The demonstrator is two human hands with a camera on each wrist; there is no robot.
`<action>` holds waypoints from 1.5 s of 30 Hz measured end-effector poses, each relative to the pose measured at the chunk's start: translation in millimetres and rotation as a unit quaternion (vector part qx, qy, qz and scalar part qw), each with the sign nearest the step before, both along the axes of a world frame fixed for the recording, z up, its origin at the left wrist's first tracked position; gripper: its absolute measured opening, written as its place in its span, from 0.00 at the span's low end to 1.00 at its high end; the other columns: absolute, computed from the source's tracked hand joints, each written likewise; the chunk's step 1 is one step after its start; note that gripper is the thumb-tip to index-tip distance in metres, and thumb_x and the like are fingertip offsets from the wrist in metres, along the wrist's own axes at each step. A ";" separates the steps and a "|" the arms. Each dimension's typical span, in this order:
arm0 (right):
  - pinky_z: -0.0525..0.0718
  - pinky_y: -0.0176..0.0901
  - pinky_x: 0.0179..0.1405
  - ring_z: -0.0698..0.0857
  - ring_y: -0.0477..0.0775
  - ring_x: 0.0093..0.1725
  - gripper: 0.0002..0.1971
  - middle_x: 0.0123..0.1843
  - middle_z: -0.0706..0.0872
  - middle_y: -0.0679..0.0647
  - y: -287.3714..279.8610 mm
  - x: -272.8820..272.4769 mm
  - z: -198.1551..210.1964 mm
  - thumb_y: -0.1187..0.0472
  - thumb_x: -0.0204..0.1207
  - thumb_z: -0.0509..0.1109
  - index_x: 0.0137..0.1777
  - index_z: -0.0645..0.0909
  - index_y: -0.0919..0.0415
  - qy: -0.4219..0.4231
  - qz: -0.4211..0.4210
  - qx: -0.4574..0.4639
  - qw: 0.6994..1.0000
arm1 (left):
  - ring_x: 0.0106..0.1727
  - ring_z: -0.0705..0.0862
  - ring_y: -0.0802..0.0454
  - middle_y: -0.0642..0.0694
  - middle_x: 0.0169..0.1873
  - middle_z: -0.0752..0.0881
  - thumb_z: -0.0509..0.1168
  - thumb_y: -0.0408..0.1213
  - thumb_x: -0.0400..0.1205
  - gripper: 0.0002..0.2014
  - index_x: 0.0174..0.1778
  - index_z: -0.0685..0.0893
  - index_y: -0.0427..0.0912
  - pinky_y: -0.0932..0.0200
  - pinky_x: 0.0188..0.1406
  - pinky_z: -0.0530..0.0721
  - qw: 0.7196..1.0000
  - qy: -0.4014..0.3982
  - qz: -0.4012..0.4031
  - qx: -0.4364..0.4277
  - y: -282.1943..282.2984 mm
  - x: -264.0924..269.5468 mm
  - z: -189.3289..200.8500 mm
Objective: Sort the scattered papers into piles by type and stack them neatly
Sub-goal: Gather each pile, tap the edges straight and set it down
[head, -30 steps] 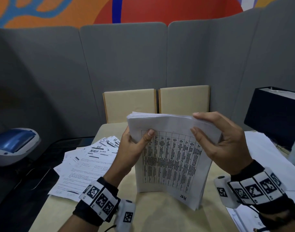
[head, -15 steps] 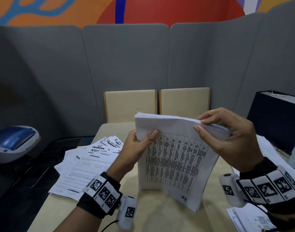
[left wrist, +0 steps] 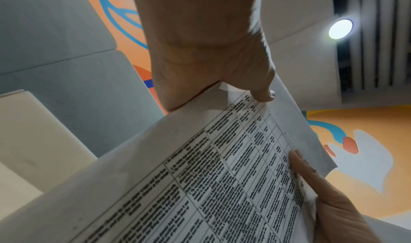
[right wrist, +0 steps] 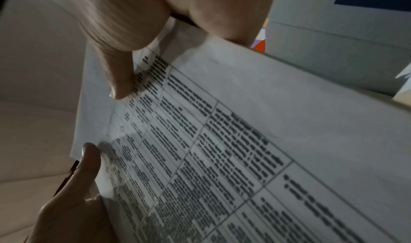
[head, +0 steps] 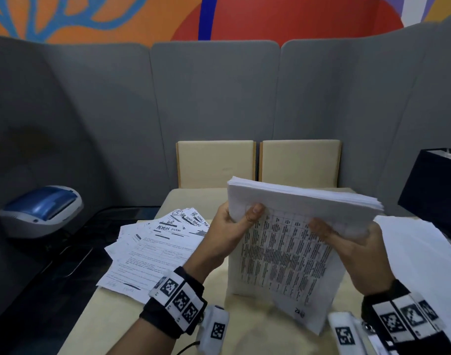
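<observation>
A thick stack of white papers (head: pixel 291 242) is standing on its lower edge on the beige table (head: pixel 250 334), held upright between both hands. Its facing sheet is showing a printed grid of small black text, with a handwritten mark near the bottom corner. The top of the stack is bending away from the camera, so the layered sheet edges are fanning slightly.

The left hand (head: pixel 227 237) is gripping the upper left corner, thumb (head: pixel 255 210) pressing flat on the front sheet and fingers wrapping behind. The left wrist view is showing that thumb tip on the grid's top margin. The right hand (head: pixel 352 249) is gripping the upper right edge, thumb on the printed face, fingers curling behind the sheets. The right wrist view is blurred but is showing the same pinch.

To the left, a loose fan of forms (head: pixel 152 249) with handwritten headings is lying flat on the table, near the stack but apart from it. To the right, more white sheets (head: pixel 419 254) are lying flat.

A dark box (head: pixel 439 190) is sitting at the right edge; its contents cannot be told. Two beige panels (head: pixel 257 162) are standing behind the table against grey felt-like partitions (head: pixel 214 98). A rounded blue-and-white device (head: pixel 40 211) is sitting off to the left.
</observation>
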State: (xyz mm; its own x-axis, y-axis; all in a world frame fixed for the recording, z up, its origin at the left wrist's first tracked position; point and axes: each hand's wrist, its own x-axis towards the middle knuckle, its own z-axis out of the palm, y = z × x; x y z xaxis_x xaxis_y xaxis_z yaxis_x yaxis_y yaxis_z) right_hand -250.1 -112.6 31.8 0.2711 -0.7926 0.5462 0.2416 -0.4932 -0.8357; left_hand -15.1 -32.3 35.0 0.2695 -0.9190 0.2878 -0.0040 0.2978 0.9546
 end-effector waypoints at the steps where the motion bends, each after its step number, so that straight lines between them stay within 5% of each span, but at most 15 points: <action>1: 0.93 0.50 0.54 0.95 0.58 0.55 0.21 0.54 0.96 0.56 0.4 0.6 2.6 0.63 0.67 0.83 0.61 0.89 0.62 0.002 0.004 -0.003 1.000 | 0.54 0.94 0.54 0.53 0.49 0.95 0.77 0.66 0.68 0.32 0.60 0.85 0.48 0.60 0.50 0.91 1.000 0.003 0.003 -0.001 2.7 -0.7 2.1; 6: 0.94 0.47 0.52 0.95 0.58 0.53 0.21 0.52 0.96 0.55 -1.9 0.8 4.0 0.62 0.67 0.83 0.61 0.90 0.64 0.021 -0.002 -0.010 1.000 | 0.58 0.91 0.58 0.53 0.56 0.91 0.74 0.51 0.81 0.26 0.73 0.76 0.50 0.60 0.50 0.91 0.995 -0.017 0.084 -0.044 11.2 -7.4 3.9; 11: 0.93 0.41 0.46 0.96 0.56 0.50 0.19 0.48 0.97 0.55 -1.7 1.9 2.8 0.61 0.65 0.83 0.57 0.91 0.61 0.013 -0.029 0.022 0.999 | 0.68 0.85 0.59 0.52 0.68 0.84 0.75 0.53 0.81 0.38 0.84 0.67 0.52 0.61 0.59 0.90 0.989 -0.043 0.111 -0.084 20.1 -29.9 -1.5; 15: 0.94 0.53 0.52 0.95 0.62 0.53 0.21 0.50 0.96 0.58 -3.6 1.6 3.3 0.58 0.60 0.86 0.53 0.93 0.62 0.012 -0.017 0.046 0.999 | 0.75 0.82 0.54 0.48 0.75 0.81 0.75 0.64 0.78 0.47 0.89 0.61 0.58 0.49 0.69 0.89 0.992 0.015 0.106 -0.073 20.9 -32.1 -0.7; 19: 0.91 0.61 0.55 0.95 0.63 0.53 0.21 0.51 0.96 0.59 -5.3 0.3 2.1 0.55 0.56 0.87 0.52 0.95 0.56 0.013 -0.008 0.056 0.998 | 0.70 0.86 0.56 0.51 0.69 0.86 0.73 0.58 0.81 0.34 0.82 0.73 0.52 0.55 0.65 0.89 0.991 -0.007 0.108 -0.083 22.1 -28.8 1.2; 22: 0.90 0.68 0.56 0.95 0.64 0.54 0.22 0.52 0.96 0.60 -5.3 -0.4 1.0 0.55 0.57 0.87 0.54 0.94 0.56 0.015 -0.004 0.062 0.998 | 0.76 0.82 0.55 0.53 0.74 0.83 0.75 0.59 0.81 0.38 0.85 0.69 0.54 0.51 0.71 0.86 0.990 -0.012 0.112 -0.088 22.1 -26.0 1.5; 26: 0.90 0.72 0.55 0.95 0.65 0.54 0.20 0.52 0.96 0.60 -4.7 -1.0 2.4 0.57 0.62 0.86 0.55 0.93 0.61 0.026 -0.008 0.063 0.998 | 0.58 0.90 0.53 0.49 0.55 0.91 0.73 0.41 0.85 0.14 0.66 0.83 0.45 0.56 0.53 0.91 0.985 -0.046 0.121 -0.117 21.9 -21.2 10.6; 30: 0.91 0.68 0.54 0.95 0.63 0.53 0.20 0.52 0.96 0.59 -4.7 -2.2 3.0 0.62 0.66 0.84 0.59 0.91 0.63 0.038 -0.002 0.056 0.998 | 0.54 0.92 0.46 0.40 0.52 0.91 0.73 0.39 0.85 0.10 0.58 0.82 0.41 0.50 0.46 0.94 0.990 -0.048 0.085 -0.103 18.8 -11.4 16.4; 38: 0.93 0.61 0.52 0.95 0.63 0.50 0.17 0.49 0.96 0.58 -11.2 2.8 -7.4 0.60 0.65 0.86 0.55 0.92 0.61 0.023 -0.019 0.053 0.998 | 0.70 0.85 0.26 0.31 0.67 0.88 0.74 0.40 0.82 0.24 0.73 0.83 0.34 0.25 0.73 0.81 0.994 0.010 -0.103 0.032 -8.8 22.3 -31.2; 42: 0.91 0.61 0.58 0.95 0.60 0.54 0.20 0.53 0.96 0.56 -15.4 4.8 -44.8 0.64 0.64 0.88 0.57 0.92 0.62 0.050 -0.015 0.102 0.993 | 0.67 0.88 0.38 0.38 0.64 0.91 0.74 0.45 0.83 0.19 0.68 0.88 0.43 0.38 0.71 0.86 0.995 -0.028 -0.078 0.061 -16.8 12.0 -71.4; 45: 0.93 0.60 0.56 0.95 0.57 0.51 0.19 0.49 0.96 0.54 -8.9 2.9 -64.8 0.63 0.67 0.88 0.57 0.91 0.63 0.090 -0.033 0.106 0.990 | 0.53 0.90 0.49 0.40 0.51 0.92 0.75 0.37 0.85 0.06 0.54 0.91 0.53 0.47 0.57 0.91 0.994 -0.097 -0.011 0.053 -23.4 2.8 -92.2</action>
